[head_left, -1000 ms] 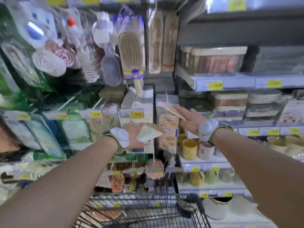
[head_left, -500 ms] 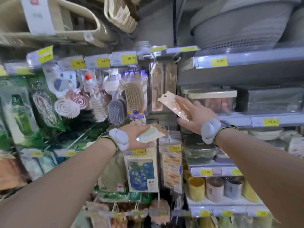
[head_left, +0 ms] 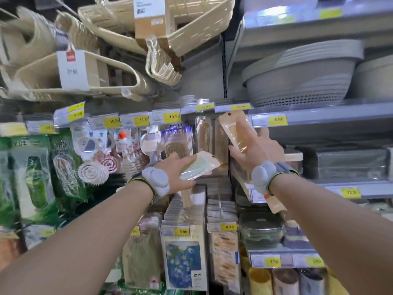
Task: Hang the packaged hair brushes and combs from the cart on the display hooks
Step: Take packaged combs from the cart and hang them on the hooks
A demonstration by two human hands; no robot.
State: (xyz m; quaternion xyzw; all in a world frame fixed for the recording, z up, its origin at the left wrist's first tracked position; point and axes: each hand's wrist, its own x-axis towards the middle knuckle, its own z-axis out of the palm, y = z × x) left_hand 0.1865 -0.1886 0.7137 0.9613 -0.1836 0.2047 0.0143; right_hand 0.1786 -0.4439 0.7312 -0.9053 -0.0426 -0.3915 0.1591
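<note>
My right hand holds a packaged amber comb raised toward the top of the hook row, its hang hole just under the yellow price tags. Behind it hang similar packaged combs. My left hand grips a packaged pale green comb, lying nearly flat, lower and to the left. A packaged paddle brush hangs on a hook just left of my left hand. The cart is out of view.
Round scalp brushes and green packages hang to the left. Wicker baskets sit on the upper shelf, grey tubs on the right shelves. Lower hooks carry packaged goods; cups stand bottom right.
My view has tilted upward, and the cart has dropped out of sight. My right hand has lifted the amber comb up to the top hooks. My left hand keeps its comb.
</note>
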